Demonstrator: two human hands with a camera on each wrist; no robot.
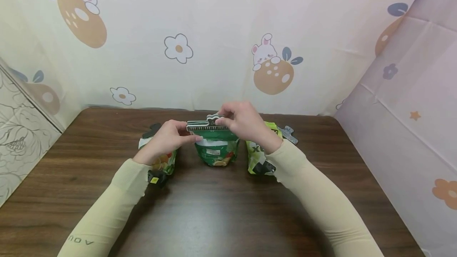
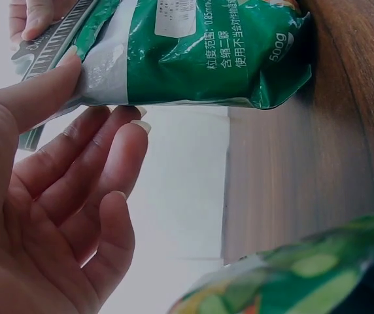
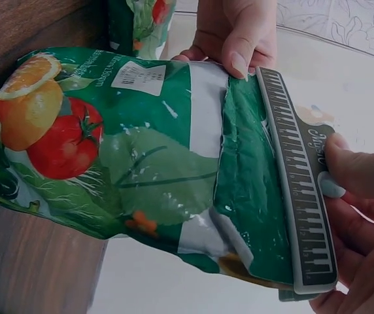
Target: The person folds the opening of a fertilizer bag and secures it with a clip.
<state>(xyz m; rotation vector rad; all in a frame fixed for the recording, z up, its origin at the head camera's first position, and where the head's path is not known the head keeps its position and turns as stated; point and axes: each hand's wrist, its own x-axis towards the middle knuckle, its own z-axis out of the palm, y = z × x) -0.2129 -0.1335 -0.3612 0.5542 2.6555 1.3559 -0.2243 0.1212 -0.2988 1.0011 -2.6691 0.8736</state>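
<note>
A green fertilizer-type bag (image 1: 214,154), printed with an orange, a tomato and leaves, stands at the middle of the table with its top folded over. Along the fold lies a long clip (image 3: 301,190) with a piano-key pattern. My right hand (image 1: 244,121) pinches the clip's handle between thumb and fingers. At the left end of the fold, my left hand (image 1: 169,135) pinches the bag's top, thumb on the near face and fingers behind. In the left wrist view the left hand's other fingers (image 2: 125,160) curve loosely beneath the bag.
Another green bag (image 1: 170,163) with a black clip (image 1: 152,130) at its top stands left, partly behind the left forearm. On the right is a yellow-green bag (image 1: 254,154), with a grey clip (image 1: 288,134) beside it. A patterned curtain (image 1: 221,78) hangs behind the brown table (image 1: 214,217).
</note>
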